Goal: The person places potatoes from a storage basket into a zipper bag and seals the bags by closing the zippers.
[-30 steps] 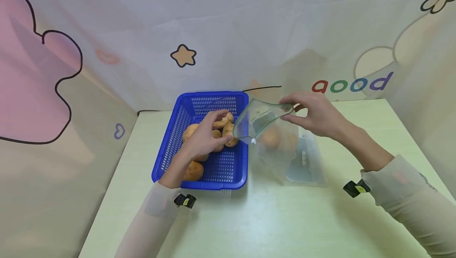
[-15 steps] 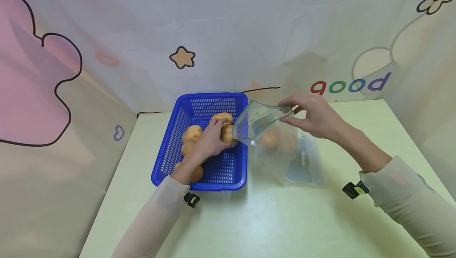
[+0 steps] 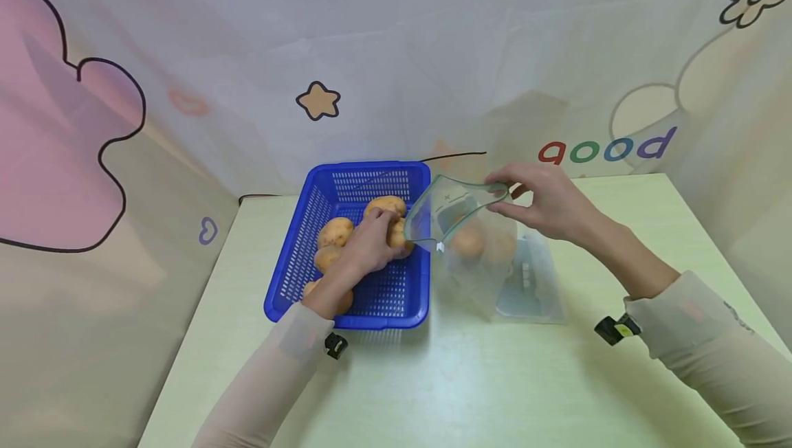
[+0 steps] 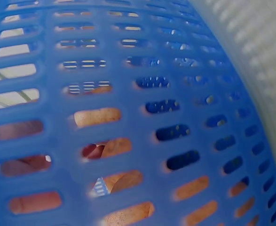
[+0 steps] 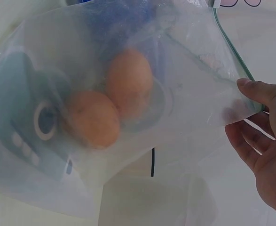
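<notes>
In the head view my left hand (image 3: 369,243) reaches into a blue plastic basket (image 3: 371,323), fingers and thumb curled round a potato (image 3: 401,231) near its right side. Other potatoes (image 3: 335,233) lie about that hand. The left wrist view looks through the slotted basket wall (image 4: 115,61), with potato skin and parts of the fingers showing behind it. My right hand (image 3: 544,200) pinches the mouth edge of a clear zip bag (image 3: 473,280), whose mouth gapes toward the basket. Two potatoes show through the bag's film, one lower (image 5: 93,120), one higher (image 5: 130,80).
The pale green table (image 3: 396,386) carries both basket and bag. A white slider (image 3: 440,247) sits on the bag's zip. Behind the table hangs a printed cloth (image 3: 396,91), and a black cord (image 3: 454,154) runs along its foot.
My left hand has moved down and right within the basket, its fingers closing round a potato. The right hand and the bag have stayed almost still.
</notes>
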`<act>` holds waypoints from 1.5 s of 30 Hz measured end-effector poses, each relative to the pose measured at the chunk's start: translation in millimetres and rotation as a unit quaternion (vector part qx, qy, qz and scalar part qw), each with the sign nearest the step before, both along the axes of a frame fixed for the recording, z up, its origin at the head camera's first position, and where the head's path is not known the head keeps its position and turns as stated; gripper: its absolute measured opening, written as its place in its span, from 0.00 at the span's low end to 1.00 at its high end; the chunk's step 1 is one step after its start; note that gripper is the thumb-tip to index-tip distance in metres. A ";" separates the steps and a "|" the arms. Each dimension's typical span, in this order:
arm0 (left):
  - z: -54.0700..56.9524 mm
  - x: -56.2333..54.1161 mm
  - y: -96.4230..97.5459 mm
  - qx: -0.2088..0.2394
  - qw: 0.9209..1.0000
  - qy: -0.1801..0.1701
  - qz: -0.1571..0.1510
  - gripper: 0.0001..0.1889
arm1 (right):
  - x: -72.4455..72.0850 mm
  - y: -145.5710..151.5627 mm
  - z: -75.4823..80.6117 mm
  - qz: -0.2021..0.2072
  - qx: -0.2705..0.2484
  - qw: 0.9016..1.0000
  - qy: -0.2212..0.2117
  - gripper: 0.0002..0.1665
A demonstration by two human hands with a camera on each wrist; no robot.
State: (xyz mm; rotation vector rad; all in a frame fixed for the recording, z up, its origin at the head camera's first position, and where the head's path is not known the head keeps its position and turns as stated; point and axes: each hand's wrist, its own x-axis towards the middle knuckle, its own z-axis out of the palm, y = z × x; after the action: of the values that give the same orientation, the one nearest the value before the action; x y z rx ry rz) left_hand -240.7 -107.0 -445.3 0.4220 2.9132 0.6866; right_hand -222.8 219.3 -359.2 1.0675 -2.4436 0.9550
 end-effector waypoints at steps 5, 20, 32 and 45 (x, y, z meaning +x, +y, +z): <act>2.8 -1.0 -3.8 0.011 1.000 -0.005 0.004 0.33 | 0.0 0.1 -2.5 -0.003 -0.002 1.000 -0.003 0.26; 62.4 13.2 -31.8 0.180 0.983 0.035 -0.009 0.31 | -1.1 6.3 -3.3 -0.010 -0.002 1.000 0.011 0.25; 84.6 34.7 13.9 0.231 0.964 0.088 -0.100 0.31 | -0.9 3.6 -3.0 -0.011 0.000 1.000 0.005 0.25; 77.1 24.6 30.2 0.247 0.960 0.062 -0.119 0.26 | 1.6 5.2 -0.9 -0.010 -0.007 1.000 0.004 0.26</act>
State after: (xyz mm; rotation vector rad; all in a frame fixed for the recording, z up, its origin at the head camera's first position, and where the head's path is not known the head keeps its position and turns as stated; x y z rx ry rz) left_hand -216.1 -76.8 -368.3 0.8769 2.7009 1.3906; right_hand -221.2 224.5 -360.0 1.0375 -2.4342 0.9583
